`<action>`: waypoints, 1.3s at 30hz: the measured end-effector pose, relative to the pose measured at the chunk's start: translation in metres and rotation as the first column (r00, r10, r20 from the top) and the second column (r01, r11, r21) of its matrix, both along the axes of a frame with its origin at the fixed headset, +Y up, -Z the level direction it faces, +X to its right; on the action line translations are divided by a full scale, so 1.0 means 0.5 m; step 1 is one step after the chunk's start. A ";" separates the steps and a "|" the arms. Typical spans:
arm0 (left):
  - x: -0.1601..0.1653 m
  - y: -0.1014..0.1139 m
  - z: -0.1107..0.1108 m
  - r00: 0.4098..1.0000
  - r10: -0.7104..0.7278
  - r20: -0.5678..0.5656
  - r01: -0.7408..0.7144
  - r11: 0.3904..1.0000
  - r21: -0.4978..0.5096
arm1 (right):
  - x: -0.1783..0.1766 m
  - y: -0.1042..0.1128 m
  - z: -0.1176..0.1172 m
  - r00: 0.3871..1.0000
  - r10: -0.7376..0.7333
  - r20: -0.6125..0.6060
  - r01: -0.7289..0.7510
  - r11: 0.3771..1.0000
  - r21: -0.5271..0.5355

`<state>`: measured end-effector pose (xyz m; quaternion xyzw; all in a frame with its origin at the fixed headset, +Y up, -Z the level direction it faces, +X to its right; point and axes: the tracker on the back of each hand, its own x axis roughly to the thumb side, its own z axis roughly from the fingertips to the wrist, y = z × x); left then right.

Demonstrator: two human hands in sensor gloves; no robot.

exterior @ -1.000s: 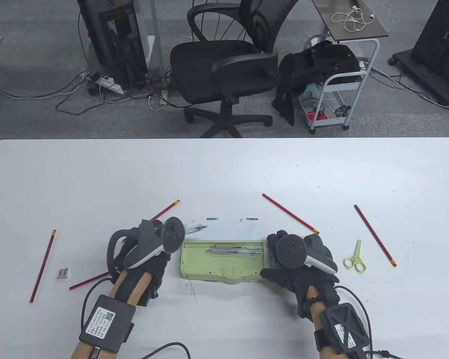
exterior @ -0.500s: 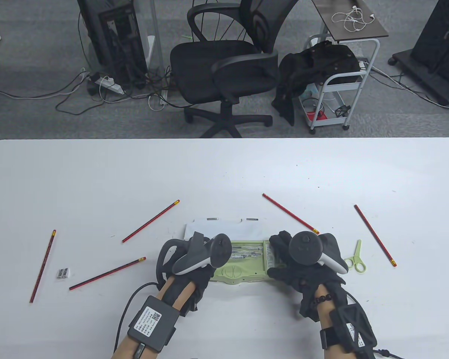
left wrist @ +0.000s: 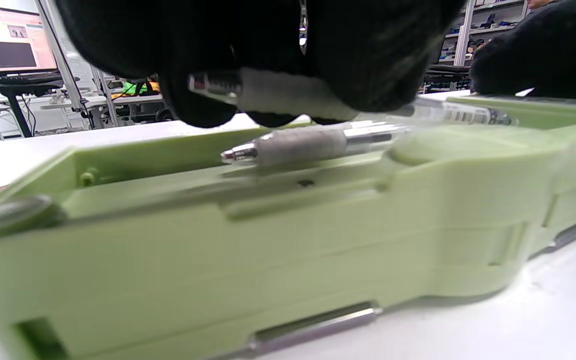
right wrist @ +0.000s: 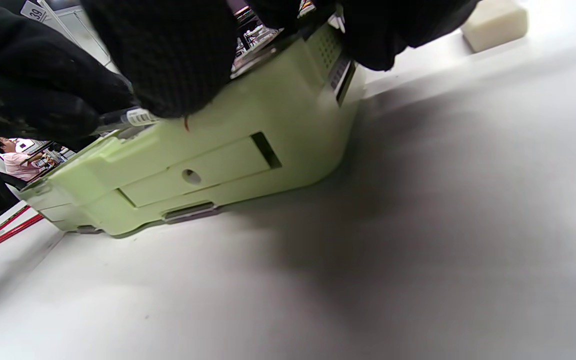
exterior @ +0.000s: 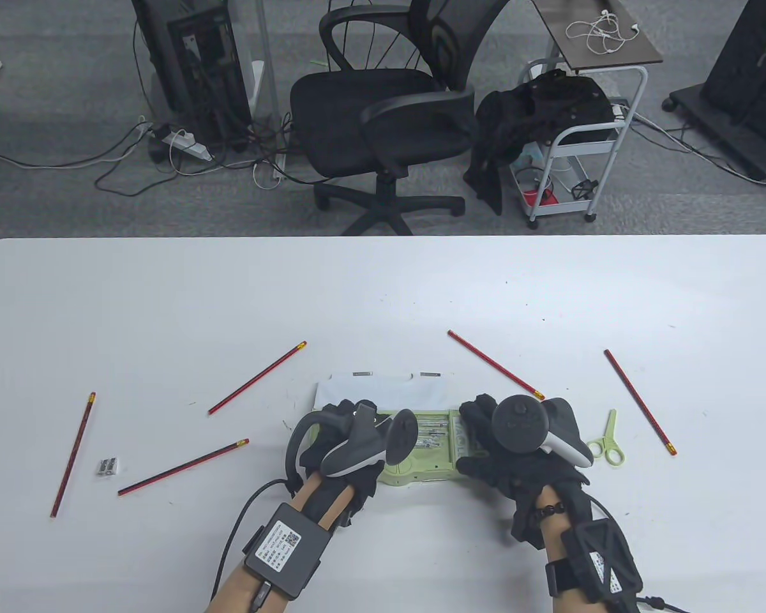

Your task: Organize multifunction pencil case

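The green pencil case lies open near the tabletop's front edge. The left hand holds a clear pen over it. The right hand grips its right end.

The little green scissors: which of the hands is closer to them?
The right hand. It grips the pencil case's right end, with the scissors lying just beyond it on the table. The left hand is at the case's far left end, holding a pen.

Pens in case, scissors right.
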<state>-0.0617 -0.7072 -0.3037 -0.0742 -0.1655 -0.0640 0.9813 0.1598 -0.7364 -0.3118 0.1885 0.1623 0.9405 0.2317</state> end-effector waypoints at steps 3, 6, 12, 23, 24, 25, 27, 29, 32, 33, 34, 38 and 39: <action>0.006 -0.003 0.004 1.000 0.012 0.007 -0.012 1.000 0.010 | -0.001 0.000 0.001 1.000 0.004 0.000 -0.004 1.000 0.001; 0.011 -0.005 0.006 1.000 0.009 0.013 -0.009 1.000 0.016 | -0.002 0.000 0.000 1.000 0.009 -0.002 -0.009 1.000 0.002; 0.014 -0.005 0.005 1.000 0.007 0.013 -0.007 1.000 0.014 | -0.002 0.000 0.000 1.000 0.010 -0.003 -0.010 1.000 -0.001; -0.097 0.075 -0.009 0.991 0.102 -0.089 -0.099 0.995 0.032 | -0.003 0.001 0.000 1.000 0.016 -0.005 -0.016 1.000 -0.001; -0.121 0.091 -0.010 0.986 0.123 -0.112 -0.119 0.992 0.041 | -0.003 0.001 0.000 1.000 0.016 -0.005 -0.016 1.000 -0.001; -0.144 0.104 -0.011 0.980 0.145 -0.133 -0.140 0.989 0.051 | -0.004 0.001 0.000 1.000 0.017 -0.005 -0.017 1.000 -0.001; -0.192 0.130 -0.011 0.968 0.176 -0.176 -0.167 0.984 0.065 | -0.004 0.001 0.000 1.000 0.019 -0.005 -0.019 1.000 -0.001; -0.232 0.150 -0.010 0.959 0.190 -0.212 -0.176 0.981 0.083 | -0.004 0.001 0.000 1.000 0.020 -0.006 -0.020 1.000 -0.001; -0.313 0.175 -0.005 0.940 0.199 -0.278 -0.174 0.979 0.110 | -0.004 0.001 0.000 1.000 0.020 -0.005 -0.020 1.000 -0.001; -0.348 0.179 -0.004 0.930 0.200 -0.309 -0.175 0.979 0.107 | -0.004 0.001 0.000 1.000 0.021 -0.005 -0.021 1.000 -0.001; -0.368 0.179 -0.003 0.921 0.202 -0.332 -0.177 0.979 0.106 | -0.004 0.001 0.000 1.000 0.022 -0.006 -0.022 1.000 -0.001; -0.476 0.158 0.004 0.875 0.123 -0.468 -0.097 0.992 0.079 | -0.004 0.002 0.000 1.000 0.027 -0.007 -0.027 1.000 -0.001; -0.503 0.145 0.007 0.863 0.084 -0.499 -0.073 0.996 0.043 | -0.005 0.001 0.000 1.000 0.027 -0.006 -0.027 1.000 0.000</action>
